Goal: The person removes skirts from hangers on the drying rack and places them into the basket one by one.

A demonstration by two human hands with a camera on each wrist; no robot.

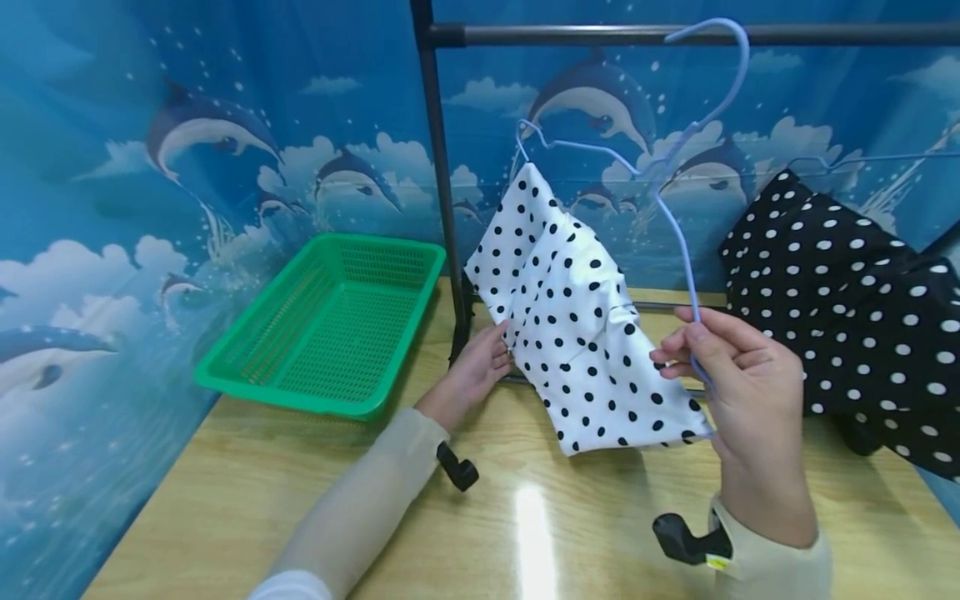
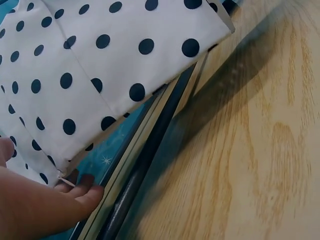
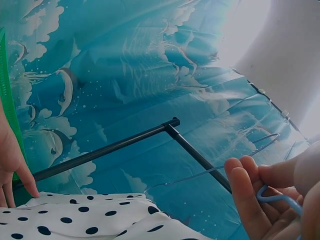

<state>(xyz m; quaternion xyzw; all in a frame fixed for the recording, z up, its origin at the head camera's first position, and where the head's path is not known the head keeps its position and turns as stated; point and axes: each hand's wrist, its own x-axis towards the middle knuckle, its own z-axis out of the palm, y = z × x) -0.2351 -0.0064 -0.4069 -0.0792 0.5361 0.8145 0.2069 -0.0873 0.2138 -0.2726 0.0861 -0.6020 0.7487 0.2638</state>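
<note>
My right hand (image 1: 750, 375) grips the lower arm of a light blue clothes hanger (image 1: 678, 217). The hanger tilts, with its hook up by the rail. A white garment with black polka dots (image 1: 577, 308) hangs slanted on it, one corner at the hanger's upper left end and another low beside my right wrist. At the garment's left edge is my left hand (image 1: 476, 367), its thumb and fingers apart and touching the cloth. In the left wrist view, the left fingers (image 2: 82, 200) lie by a garment corner (image 2: 60, 167).
A green plastic basket (image 1: 330, 333) stands on the wooden table (image 1: 465, 517) at left. Behind the garment rises a dark rack with a top rail (image 1: 570, 35). A black garment with white dots (image 1: 847, 292) hangs at right, and a dolphin-printed curtain (image 1: 360, 83) backs everything.
</note>
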